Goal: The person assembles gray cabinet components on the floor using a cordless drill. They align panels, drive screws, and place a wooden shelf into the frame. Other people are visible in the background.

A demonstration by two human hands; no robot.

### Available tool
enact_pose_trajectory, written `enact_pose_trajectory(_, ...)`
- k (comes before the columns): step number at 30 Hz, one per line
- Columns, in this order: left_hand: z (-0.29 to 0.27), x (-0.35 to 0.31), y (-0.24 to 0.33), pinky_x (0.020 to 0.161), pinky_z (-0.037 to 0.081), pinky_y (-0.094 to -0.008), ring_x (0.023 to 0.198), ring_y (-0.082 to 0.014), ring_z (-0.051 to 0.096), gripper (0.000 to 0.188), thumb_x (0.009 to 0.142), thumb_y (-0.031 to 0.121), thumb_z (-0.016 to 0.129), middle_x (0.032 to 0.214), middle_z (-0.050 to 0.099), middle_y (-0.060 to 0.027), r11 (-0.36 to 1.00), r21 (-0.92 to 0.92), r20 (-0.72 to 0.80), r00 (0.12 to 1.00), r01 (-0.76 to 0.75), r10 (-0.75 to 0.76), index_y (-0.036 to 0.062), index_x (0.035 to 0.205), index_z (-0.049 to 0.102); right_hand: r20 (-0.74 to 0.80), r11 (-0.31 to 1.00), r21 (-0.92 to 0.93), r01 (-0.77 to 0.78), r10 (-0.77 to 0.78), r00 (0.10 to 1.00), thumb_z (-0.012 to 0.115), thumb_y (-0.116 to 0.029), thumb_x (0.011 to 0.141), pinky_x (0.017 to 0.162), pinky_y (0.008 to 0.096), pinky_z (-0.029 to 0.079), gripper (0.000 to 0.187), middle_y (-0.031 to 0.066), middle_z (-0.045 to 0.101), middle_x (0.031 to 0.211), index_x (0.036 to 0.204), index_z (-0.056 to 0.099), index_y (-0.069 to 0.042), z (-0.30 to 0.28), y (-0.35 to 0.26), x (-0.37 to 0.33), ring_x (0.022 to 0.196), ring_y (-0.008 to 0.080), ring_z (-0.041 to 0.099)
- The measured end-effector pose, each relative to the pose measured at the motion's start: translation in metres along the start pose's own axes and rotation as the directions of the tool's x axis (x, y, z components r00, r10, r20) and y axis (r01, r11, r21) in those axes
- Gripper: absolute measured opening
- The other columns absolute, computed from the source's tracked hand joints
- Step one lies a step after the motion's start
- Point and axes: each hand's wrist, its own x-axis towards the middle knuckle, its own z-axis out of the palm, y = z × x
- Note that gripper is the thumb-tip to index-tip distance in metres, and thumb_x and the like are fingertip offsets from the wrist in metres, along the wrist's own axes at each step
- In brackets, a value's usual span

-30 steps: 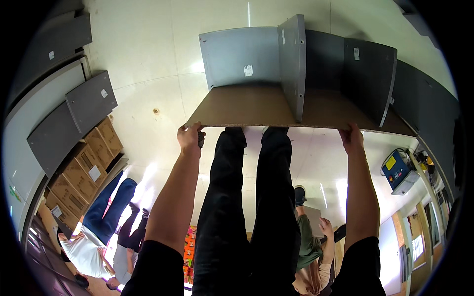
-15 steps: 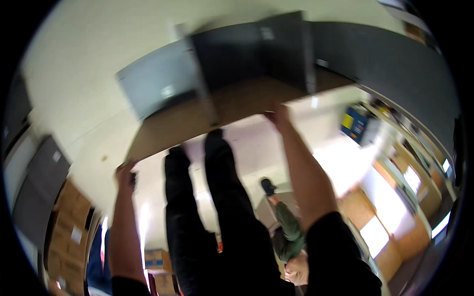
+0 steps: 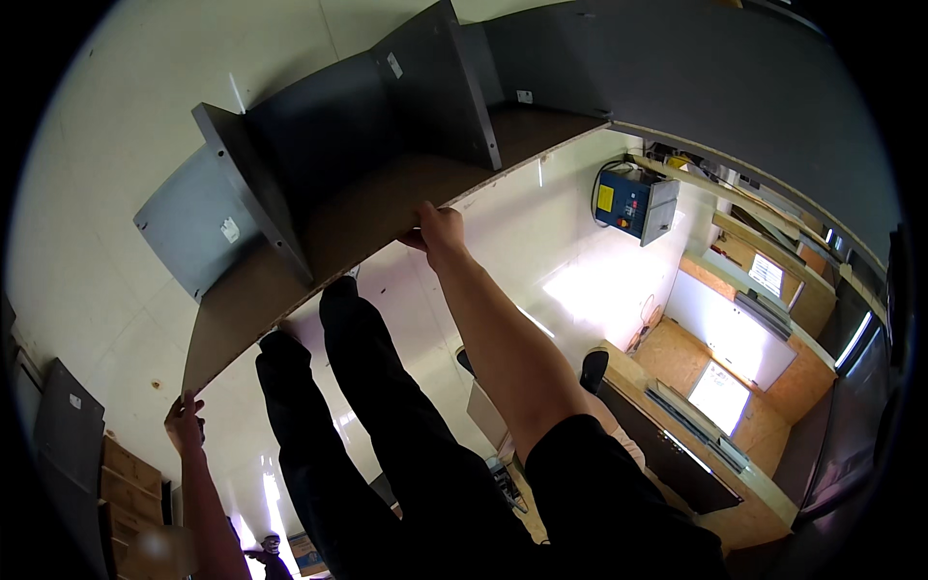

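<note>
A long dark grey furniture unit point(image 3: 425, 82) with upright dividers stretches across the upper part of the view, a brown board point(image 3: 377, 188) along its near side. My right hand point(image 3: 440, 232) is closed on the near edge of that board, right of the middle divider. At the board's left corner, my left hand point(image 3: 184, 423) grips the edge between thumb and fingers. Small white labels stick to the panels. Below the board my legs in black trousers point(image 3: 387, 387) show, with the feet near its edge.
A blue box-shaped machine point(image 3: 623, 201) with a yellow label stands on the floor at the right. Beyond it are wooden frames and boards point(image 3: 764, 377). Another person's dark shoe point(image 3: 594, 367) shows past my right arm. Brown cartons point(image 3: 130, 483) and grey panels point(image 3: 68, 411) stand left.
The unit now sits further left in view and more tilted, both hands moving left with it and keeping their hold. The other person is now mostly hidden behind my right arm.
</note>
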Motion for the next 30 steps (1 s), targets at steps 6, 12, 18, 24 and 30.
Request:
enact_pose_trajectory(6, 0.011, 0.007, -0.005, 0.034, 0.032, -0.0217, 0.039, -0.0051, 0.044, 0.039, 0.089, 0.039, 0.062, 0.076, 0.070, -0.0101, 0.993, -0.118, -0.050, 0.998, 0.023, -0.029, 0.0039, 0.106, 0.064, 0.017, 1.000, 0.013, -0.027, 0.026, 1.000, 0.055, -0.016, 0.087, 0.069, 0.0385, 0.061, 0.031, 0.0173, 0.061, 0.102, 0.107, 0.055, 0.007, 0.004, -0.004, 0.001, 0.086, 0.0288, 0.065)
enact_pose_trajectory(12, 0.033, 0.033, -0.081, 0.034, 0.030, -0.0209, 0.041, -0.0074, 0.046, 0.036, 0.090, 0.030, 0.064, 0.077, 0.069, -0.0112, 0.833, -0.551, -0.144, 0.989, -0.045, -0.042, 0.0116, 0.120, 0.055, -0.012, 0.986, -0.141, -0.088, 0.087, 0.996, 0.057, -0.028, 0.090, 0.066, 0.0381, 0.061, 0.032, 0.0131, 0.060, 0.103, 0.109, 0.056, -0.002, -0.020, 0.028, 0.050, 0.084, 0.0273, 0.064)
enact_pose_trajectory(18, 0.028, -0.026, -0.012, 0.042, 0.040, -0.0236, 0.046, -0.0071, 0.050, 0.055, 0.090, 0.036, 0.061, 0.079, 0.069, -0.0086, 0.897, -0.441, -0.045, 0.998, 0.025, -0.050, 0.0081, 0.136, 0.045, -0.153, 0.993, -0.112, -0.044, 0.026, 0.988, 0.043, -0.060, 0.091, 0.073, 0.0342, 0.055, 0.069, 0.0150, 0.063, 0.106, 0.126, 0.048, 0.000, 0.027, 0.024, -0.033, 0.085, 0.0241, 0.067)
enact_pose_trajectory(24, 0.035, -0.033, -0.006, 0.046, 0.040, -0.0229, 0.049, -0.0060, 0.050, 0.040, 0.093, 0.035, 0.056, 0.073, 0.068, -0.0074, 0.832, -0.552, -0.126, 0.992, -0.057, -0.016, 0.0077, 0.122, 0.059, 0.159, 0.937, -0.345, 0.053, 0.002, 0.987, 0.039, -0.052, 0.096, 0.069, 0.0332, 0.054, 0.056, 0.0144, 0.065, 0.094, 0.115, 0.052, 0.000, 0.069, 0.086, -0.097, 0.081, 0.0232, 0.066)
enact_pose_trajectory(30, 0.023, -0.019, -0.004, 0.065, 0.050, -0.0347, 0.074, -0.0219, 0.068, 0.052, 0.084, 0.045, 0.063, 0.078, 0.070, -0.0093, 0.920, -0.392, -0.102, 0.992, 0.029, -0.074, 0.0132, 0.125, 0.059, 0.002, 0.966, -0.249, -0.065, 0.067, 0.998, 0.039, -0.050, 0.097, 0.060, 0.0272, 0.050, 0.049, 0.0034, 0.059, 0.074, 0.091, 0.058, -0.006, 0.101, 0.108, -0.094, 0.063, 0.0160, 0.058)
